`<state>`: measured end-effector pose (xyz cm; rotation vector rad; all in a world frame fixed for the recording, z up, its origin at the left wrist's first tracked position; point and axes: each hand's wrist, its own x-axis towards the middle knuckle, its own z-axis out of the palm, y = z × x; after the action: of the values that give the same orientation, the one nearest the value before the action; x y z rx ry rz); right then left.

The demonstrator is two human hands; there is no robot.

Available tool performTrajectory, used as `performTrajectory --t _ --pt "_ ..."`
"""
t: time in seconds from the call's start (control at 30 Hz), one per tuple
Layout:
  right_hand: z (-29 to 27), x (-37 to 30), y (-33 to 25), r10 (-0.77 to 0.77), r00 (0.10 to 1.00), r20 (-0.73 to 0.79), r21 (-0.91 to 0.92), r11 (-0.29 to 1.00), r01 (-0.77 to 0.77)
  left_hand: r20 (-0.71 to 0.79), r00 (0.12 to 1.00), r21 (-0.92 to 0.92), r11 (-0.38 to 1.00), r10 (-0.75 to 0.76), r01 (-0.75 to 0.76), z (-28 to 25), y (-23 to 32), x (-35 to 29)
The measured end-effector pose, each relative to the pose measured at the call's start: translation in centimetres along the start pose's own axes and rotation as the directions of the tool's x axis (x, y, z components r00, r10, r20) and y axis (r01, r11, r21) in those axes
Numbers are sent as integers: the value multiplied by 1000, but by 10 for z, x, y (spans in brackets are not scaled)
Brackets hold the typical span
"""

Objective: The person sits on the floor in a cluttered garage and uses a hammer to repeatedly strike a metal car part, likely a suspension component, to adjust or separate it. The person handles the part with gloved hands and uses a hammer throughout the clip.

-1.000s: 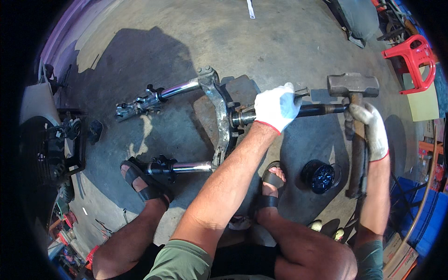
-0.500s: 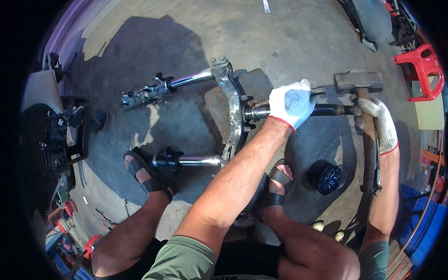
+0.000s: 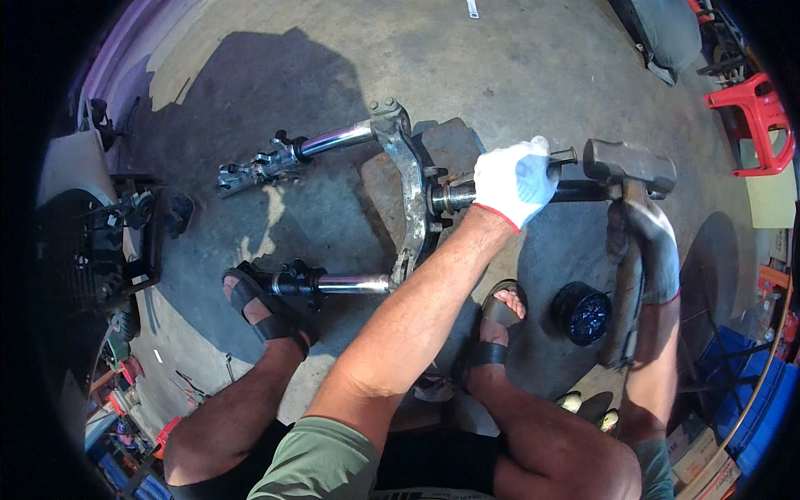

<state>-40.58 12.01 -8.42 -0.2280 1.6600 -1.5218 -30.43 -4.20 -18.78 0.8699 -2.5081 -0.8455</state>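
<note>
Concrete floor (image 3: pixel 425 58), metal fork (image 3: pixel 414 187) just left of the left hand (image 3: pixel 515 183), which clenches a metal rod (image 3: pixel 567 156) over the black tube (image 3: pixel 583 192), right hand (image 3: pixel 654 246) gripping a hammer (image 3: pixel 630 165) beyond; best keep faces square, knuckles clear.

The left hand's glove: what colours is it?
The glove is white with red at the wrist; best seen in the head view.

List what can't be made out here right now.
All in the head view:
Metal rod: middle covered by the left hand.
Black tube: stretch hidden beneath the left hand.
Right hand, on the hammer: finger detail blurred.
Grey item: cut off by the top edge.
</note>
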Motion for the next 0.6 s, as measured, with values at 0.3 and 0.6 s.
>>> performTrajectory --t 0.3,0.6 --pt "-5 -66 56 -199 949 -246 190 950 249 97 937 -18 942 334 -334 -9 8 -57" --pt "-9 -90 91 -74 956 -285 271 950 154 369 841 52 895 395 -443 -1 6 -63"
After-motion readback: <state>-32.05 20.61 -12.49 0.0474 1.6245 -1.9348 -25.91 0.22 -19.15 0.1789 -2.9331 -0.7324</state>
